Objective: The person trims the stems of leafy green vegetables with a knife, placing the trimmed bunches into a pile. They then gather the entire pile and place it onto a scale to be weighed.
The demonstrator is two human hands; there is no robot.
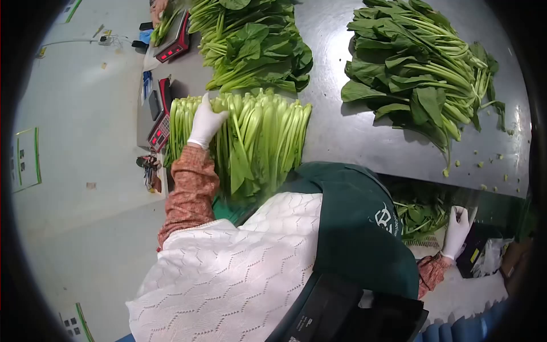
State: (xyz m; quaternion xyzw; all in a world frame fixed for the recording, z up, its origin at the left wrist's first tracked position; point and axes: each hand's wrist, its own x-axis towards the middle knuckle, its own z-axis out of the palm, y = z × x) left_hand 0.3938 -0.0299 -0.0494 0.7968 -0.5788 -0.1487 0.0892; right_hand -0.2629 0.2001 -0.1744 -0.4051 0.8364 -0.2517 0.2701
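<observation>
My left hand point(208, 121), in a white glove, lies on the near pile of choy sum-like greens point(265, 128), its fingers curled round some stalks at the pile's top left. The cut stalk ends point away from me. Off to my right and low, my right hand point(456, 232), also gloved in white, has its fingers bent together beside the table's edge. What it holds, if anything, I cannot make out. Close to it are loose green leaves point(421, 216), lower than the tabletop.
More greens point(250, 45) are piled at the back left, and another large heap point(421, 71) lies on the steel table point(327, 68). Red digital scales point(160, 128) stand along the left edge. At the far left top another person's hand point(158, 10) shows. Leaf scraps dot the table's right side.
</observation>
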